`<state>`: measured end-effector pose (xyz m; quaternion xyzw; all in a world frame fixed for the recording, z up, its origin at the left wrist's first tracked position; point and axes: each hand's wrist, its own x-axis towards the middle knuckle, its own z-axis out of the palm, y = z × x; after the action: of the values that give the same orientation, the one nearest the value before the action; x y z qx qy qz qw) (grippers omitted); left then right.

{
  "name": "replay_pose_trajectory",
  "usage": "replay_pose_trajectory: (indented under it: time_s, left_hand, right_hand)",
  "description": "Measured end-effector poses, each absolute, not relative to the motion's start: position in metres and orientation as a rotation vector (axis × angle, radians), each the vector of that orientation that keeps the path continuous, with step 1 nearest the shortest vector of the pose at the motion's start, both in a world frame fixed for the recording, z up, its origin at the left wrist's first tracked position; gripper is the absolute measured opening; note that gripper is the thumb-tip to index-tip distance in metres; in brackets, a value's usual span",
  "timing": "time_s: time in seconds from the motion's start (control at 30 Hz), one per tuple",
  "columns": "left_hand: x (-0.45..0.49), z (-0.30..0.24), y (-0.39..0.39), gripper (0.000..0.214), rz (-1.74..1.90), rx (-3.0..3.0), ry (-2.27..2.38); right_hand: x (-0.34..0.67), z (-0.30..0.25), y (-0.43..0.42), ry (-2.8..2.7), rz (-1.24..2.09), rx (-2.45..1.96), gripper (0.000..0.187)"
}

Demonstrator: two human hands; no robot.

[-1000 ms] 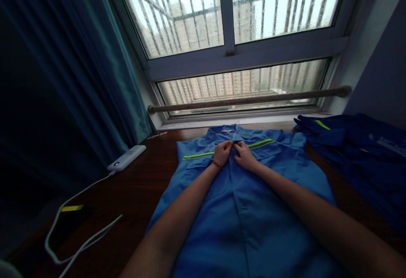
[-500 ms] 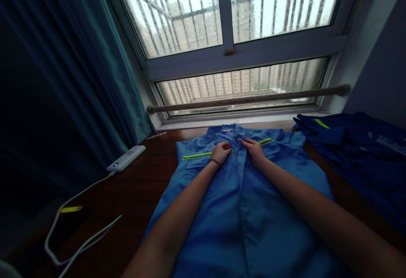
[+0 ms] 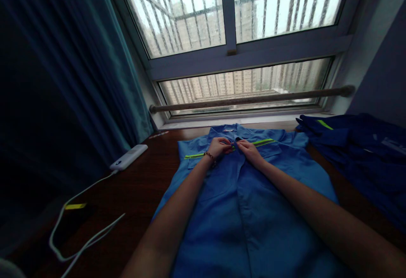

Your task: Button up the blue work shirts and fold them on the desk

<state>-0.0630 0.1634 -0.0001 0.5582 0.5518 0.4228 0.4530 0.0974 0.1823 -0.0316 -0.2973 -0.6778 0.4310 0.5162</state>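
A light blue work shirt with a neon yellow chest stripe lies front up on a dark wooden table, collar toward the window. My left hand, with a bead bracelet at the wrist, pinches the shirt's front placket just below the collar. My right hand pinches the opposite edge of the same placket, fingertips nearly meeting the left ones. Both forearms stretch over the shirt's body. What the fingertips hold beyond cloth is too small to see.
A dark blue garment with a yellow stripe lies at the right. A white power bank with a white cable sits at the left, by a teal curtain. A barred window and a rail stand behind.
My hands met at the placket, drew slightly apart, and have now come back together below the collar. The shirt has stayed in place.
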Motion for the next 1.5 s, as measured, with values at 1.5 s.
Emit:
replay_pose_trajectory:
  time_s: [1.5]
  left_hand:
    - [-0.043,-0.027,0.169,0.019,1.44,0.949,1.435]
  right_hand:
    - [0.088,-0.027,0.15,-2.083,0.345,-0.797,0.023]
